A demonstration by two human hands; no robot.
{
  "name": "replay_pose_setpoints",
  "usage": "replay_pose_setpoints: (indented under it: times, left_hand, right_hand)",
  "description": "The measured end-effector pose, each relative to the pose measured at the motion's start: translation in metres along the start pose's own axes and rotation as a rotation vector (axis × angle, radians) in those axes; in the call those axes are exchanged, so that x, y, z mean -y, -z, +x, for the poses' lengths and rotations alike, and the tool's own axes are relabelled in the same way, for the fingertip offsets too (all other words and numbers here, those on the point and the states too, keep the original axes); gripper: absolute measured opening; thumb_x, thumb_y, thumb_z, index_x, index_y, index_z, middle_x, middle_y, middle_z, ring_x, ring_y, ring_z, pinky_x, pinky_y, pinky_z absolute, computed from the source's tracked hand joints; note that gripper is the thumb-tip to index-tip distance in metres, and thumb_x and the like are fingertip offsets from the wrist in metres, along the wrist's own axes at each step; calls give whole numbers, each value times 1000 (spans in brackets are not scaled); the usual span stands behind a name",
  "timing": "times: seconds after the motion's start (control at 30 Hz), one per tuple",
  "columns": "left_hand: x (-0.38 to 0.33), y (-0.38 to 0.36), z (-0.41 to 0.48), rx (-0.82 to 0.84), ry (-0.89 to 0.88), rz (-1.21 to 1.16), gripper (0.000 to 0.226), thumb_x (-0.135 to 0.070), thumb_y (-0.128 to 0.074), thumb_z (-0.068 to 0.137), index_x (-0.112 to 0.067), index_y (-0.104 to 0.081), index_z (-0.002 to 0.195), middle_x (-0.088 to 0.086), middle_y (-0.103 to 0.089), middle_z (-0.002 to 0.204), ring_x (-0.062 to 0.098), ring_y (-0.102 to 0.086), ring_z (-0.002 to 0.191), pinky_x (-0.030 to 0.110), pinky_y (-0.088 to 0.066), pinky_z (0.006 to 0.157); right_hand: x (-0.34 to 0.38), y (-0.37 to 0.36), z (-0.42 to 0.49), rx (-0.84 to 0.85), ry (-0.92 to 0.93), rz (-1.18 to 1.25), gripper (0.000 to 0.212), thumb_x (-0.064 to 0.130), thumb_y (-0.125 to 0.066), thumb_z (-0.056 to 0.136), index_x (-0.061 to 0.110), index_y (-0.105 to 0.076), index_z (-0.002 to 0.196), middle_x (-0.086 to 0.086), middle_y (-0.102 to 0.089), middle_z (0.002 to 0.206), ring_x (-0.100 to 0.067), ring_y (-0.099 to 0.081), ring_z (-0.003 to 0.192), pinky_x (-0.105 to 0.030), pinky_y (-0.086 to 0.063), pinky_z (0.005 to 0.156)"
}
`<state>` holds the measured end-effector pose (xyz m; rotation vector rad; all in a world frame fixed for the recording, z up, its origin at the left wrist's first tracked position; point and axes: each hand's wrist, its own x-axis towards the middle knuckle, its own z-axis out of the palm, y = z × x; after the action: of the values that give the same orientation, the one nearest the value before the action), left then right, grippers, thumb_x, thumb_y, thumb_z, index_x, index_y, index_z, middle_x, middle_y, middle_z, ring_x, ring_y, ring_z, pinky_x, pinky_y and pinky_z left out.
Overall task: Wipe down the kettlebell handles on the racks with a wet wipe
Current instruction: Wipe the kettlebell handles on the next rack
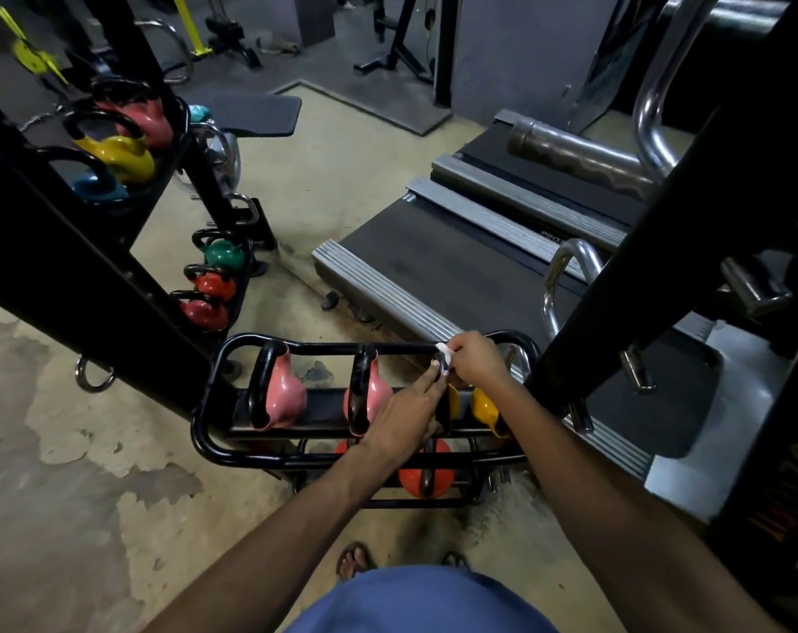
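While your right hand (475, 363) pinches the wet wipe (443, 349) against the third kettlebell handle (443, 411) on the near rack (205, 431), your left hand (401, 413) steadies it with straight fingers (429, 376); the far-left kettlebells (118, 155) probably remain.

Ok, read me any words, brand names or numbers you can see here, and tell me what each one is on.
Pale print on the treadmill deck edge: upside down and too small to read.
Orange lettering on the black machine frame at lower right: blurred and partly cut off, not readable.
Kettlebells and rack: no text visible.
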<state>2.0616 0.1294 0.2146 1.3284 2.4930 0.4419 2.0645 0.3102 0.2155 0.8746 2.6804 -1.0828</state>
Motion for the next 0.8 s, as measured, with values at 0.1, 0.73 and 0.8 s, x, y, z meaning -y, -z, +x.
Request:
replay_pose_setpoints:
  times: [0.1,0.73,0.8]
  left_hand:
    - [1,-1,-1,-6,-14,18,93,-6,-72,81,-14,-21,159,4,-7,168,28,-60,120,35,-55,93]
    - [-14,-20,-35,-134,-94,93,79,-6,-73,79,-2,-40,150,17,-36,158,29,-48,136,36,-39,115]
    - [-13,-18,-36,-117,-89,74,79,-5,-71,80,-2,-38,151,15,-28,162,26,-42,142,32,-32,117]
  right_hand:
    - [10,7,3,34,113,-146,24,10,-55,91,15,-78,99,-12,-74,100,-33,-69,92,-39,-57,76]
    - [12,15,-20,-36,355,-345,17,14,-63,92,21,-78,95,-2,-70,86,-23,-69,82,-29,-46,65]
    - [-4,-10,-30,-168,130,6,20,17,-61,94,12,-73,79,-9,-72,78,-29,-67,77,-32,-43,62]
